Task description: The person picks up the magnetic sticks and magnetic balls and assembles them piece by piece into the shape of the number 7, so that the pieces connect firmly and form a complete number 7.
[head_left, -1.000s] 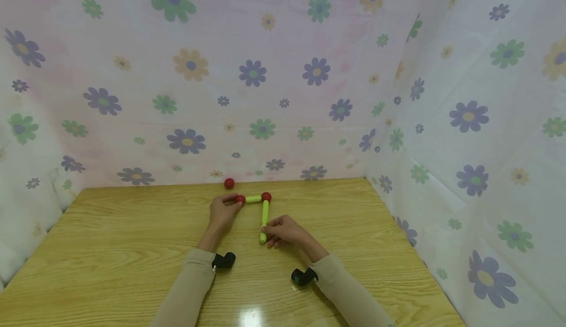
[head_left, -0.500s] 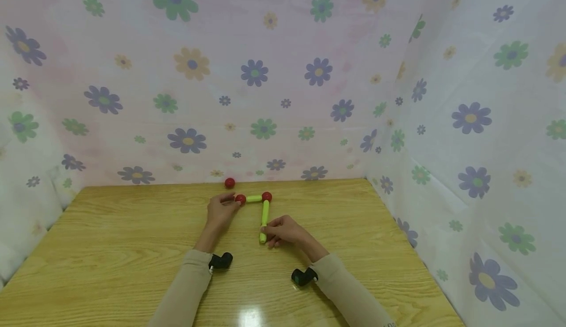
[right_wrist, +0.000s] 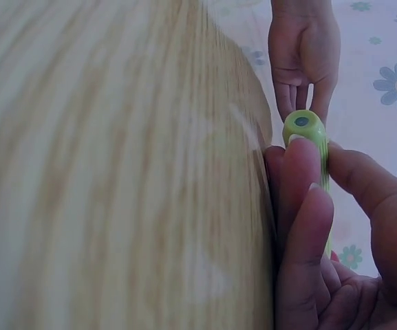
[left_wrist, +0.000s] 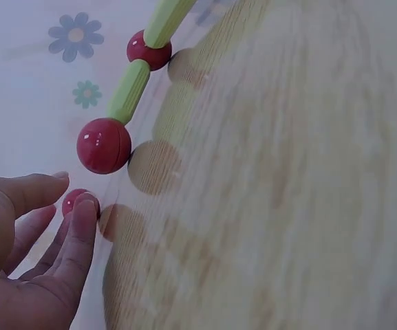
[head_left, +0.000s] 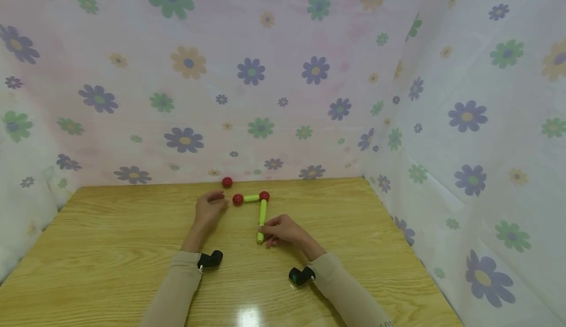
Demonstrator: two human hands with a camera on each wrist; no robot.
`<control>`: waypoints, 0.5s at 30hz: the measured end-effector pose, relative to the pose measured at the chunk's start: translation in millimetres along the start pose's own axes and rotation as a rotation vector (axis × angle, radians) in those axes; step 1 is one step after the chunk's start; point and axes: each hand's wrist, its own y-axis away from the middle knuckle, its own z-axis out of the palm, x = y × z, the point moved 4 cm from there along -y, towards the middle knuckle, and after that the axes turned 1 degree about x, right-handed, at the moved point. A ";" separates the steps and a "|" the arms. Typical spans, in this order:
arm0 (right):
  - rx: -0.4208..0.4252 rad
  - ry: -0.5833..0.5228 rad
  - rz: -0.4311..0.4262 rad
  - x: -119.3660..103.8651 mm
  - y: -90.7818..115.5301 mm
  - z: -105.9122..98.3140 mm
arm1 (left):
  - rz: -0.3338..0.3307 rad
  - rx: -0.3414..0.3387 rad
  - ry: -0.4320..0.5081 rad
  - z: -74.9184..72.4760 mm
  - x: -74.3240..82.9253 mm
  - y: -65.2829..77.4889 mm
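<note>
A short yellow-green rod [head_left: 251, 198] links a red ball [head_left: 238, 199] on its left to another red ball [head_left: 264, 196] at the corner. From that corner a longer yellow-green rod [head_left: 263, 212] runs toward the person. My right hand [head_left: 283, 229] pinches its near end between thumb and fingers; in the right wrist view the rod's tip [right_wrist: 304, 124] shows a dark round centre. My left hand [head_left: 210, 209] is apart from the left ball, with thumb and fingers spread and nothing between them. Behind that hand's fingertips in the left wrist view sits a loose red ball [left_wrist: 78, 203].
The loose ball [head_left: 227, 182] lies at the back edge of the wooden table [head_left: 132, 243], near the flowered cloth [head_left: 283, 71] that hangs behind. Another flowered cloth borders the right side. Black wrist devices [head_left: 211, 258] sit at both sleeve cuffs.
My left hand has let go of the left red ball and drawn back to the left. The right hand keeps its pinch on the long rod, which stays put.
</note>
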 end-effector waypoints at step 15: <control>0.030 -0.025 0.055 -2.9 -0.8 2.7 | -0.076 0.087 0.251 -4.4 -2.3 -18.7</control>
